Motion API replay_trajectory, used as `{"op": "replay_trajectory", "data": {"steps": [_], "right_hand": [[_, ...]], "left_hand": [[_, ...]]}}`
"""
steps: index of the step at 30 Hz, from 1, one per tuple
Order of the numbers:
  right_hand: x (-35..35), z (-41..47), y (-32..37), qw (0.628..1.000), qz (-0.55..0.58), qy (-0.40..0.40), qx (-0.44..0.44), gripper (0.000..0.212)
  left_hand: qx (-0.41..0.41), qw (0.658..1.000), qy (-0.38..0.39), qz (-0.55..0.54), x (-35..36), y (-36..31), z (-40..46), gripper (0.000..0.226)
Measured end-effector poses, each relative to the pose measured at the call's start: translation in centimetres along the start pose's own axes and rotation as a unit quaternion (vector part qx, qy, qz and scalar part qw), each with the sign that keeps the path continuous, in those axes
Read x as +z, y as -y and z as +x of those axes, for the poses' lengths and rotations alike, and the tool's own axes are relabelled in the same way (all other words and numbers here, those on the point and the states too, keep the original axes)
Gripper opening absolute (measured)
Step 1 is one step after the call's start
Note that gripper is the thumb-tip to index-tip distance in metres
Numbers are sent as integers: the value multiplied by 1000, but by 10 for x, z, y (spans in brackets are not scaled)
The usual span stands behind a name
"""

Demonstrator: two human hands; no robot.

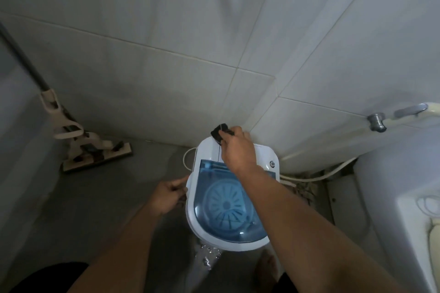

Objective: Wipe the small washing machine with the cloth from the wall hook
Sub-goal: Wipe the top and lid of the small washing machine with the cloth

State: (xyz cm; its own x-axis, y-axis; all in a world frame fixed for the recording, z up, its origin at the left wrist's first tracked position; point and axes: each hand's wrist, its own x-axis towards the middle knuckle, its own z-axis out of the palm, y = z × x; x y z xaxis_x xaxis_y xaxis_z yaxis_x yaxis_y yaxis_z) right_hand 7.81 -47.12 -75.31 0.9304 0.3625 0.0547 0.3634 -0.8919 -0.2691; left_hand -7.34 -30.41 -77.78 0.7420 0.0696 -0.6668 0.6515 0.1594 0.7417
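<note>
A small white washing machine [266, 153] with a see-through blue lid [228, 207] stands on the grey floor in the corner of the tiled walls. My right hand [238, 150] reaches over its back panel and is shut on a dark cloth [220, 133], which presses against the far left corner of the top. My left hand [170, 195] grips the machine's left side at the rim. A ribbed blue pulsator shows through the lid.
A flat mop [95, 152] leans against the wall at the left. A white hose [319, 175] runs along the floor behind the machine. A metal tap [377, 121] and a white fixture [392, 197] stand at the right. Wet floor lies in front of the machine.
</note>
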Motion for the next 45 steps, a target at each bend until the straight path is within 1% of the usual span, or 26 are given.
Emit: {"op": "replay_trajectory", "data": {"steps": [2, 5, 7, 9, 10, 11, 13, 14, 16, 18, 21, 24, 28, 29, 31, 32, 33, 34, 36, 37, 38, 39, 40, 41, 43, 45], "right_hand": [[11, -21, 13, 1000, -17, -18, -10, 47], [24, -76, 22, 993, -23, -19, -113, 50], [24, -104, 19, 975, 7, 30, -220, 49], [14, -108, 13, 945, 50, 92, -311, 44], [8, -99, 10, 941, 74, 92, -318, 41], [1, -84, 8, 949, 93, 65, -293, 40], [-9, -44, 3, 979, 97, -22, -177, 41], [-12, -24, 0, 988, 84, -43, -122, 40], [-8, 2, -3, 997, 30, -17, -73, 37], [3, 2, 1, 996, -15, 24, -81, 38], [14, -34, 10, 986, -50, 43, -156, 42], [17, -92, 12, 973, -41, 54, -220, 47], [20, -162, 10, 941, -50, 95, -322, 49], [19, -176, 9, 922, -60, 113, -366, 48], [12, -204, 6, 868, -86, 164, -461, 46], [6, -220, 5, 854, -89, 191, -475, 45], [-1, -233, 4, 864, -73, 203, -455, 44], [-6, -243, 2, 892, -40, 195, -407, 43], [-16, -250, 1, 954, 87, 137, -251, 40], [-25, -247, 4, 967, 169, 103, -158, 38], [-35, -240, 7, 962, 254, 73, -65, 37], [-47, -232, 11, 944, 327, 48, 17, 36], [-63, -224, 17, 921, 379, 30, 84, 34], [-81, -216, 23, 900, 417, 12, 128, 31], [-115, -206, 37, 872, 464, -17, 157, 28], [-143, -200, 51, 870, 472, -25, 138, 31]], "left_hand": [[-5, 1000, 4, -5, -1, -1, 0, 40], [-12, 1000, 7, -6, -2, 0, 1, 38], [-21, 1000, 1, -6, -4, 1, 4, 33], [-33, 999, -4, 5, -3, 1, 3, 27], [-35, 999, -3, -1, -3, -1, 2, 26], [-37, 999, -1, -12, -2, -2, 1, 27], [-38, 999, 0, -20, -2, -2, 1, 36], [-39, 999, -2, -16, -3, -2, 1, 38], [-46, 999, -2, -12, -4, -2, 1, 39], [-57, 998, -4, -13, -5, -1, 2, 39], [-77, 996, 7, -35, -7, -1, 3, 39], [-76, 996, 18, -42, -11, 0, 4, 38], [-62, 998, 25, -2, -15, -2, 4, 38], [-59, 998, 19, 11, -15, -3, 3, 39], [-41, 998, 0, 46, -10, -8, -3, 41], [-26, 997, -5, 66, -6, -11, -8, 41], [-14, 996, -6, 84, -3, -13, -15, 41], [-2, 995, -11, 104, 0, -16, -21, 41], [33, 985, -55, 158, 5, -21, -37, 37], [51, 980, -85, 171, 7, -25, -46, 34], [65, 978, -108, 166, 9, -31, -57, 31], [71, 980, -117, 147, 11, -38, -70, 29], [66, 986, -105, 112, 16, -46, -85, 28], [54, 994, -68, 68, 21, -55, -99, 32], [35, 999, 36, 7, 35, -76, -130, 48], [75, 992, 102, 10, 51, -96, -157, 46]]}}
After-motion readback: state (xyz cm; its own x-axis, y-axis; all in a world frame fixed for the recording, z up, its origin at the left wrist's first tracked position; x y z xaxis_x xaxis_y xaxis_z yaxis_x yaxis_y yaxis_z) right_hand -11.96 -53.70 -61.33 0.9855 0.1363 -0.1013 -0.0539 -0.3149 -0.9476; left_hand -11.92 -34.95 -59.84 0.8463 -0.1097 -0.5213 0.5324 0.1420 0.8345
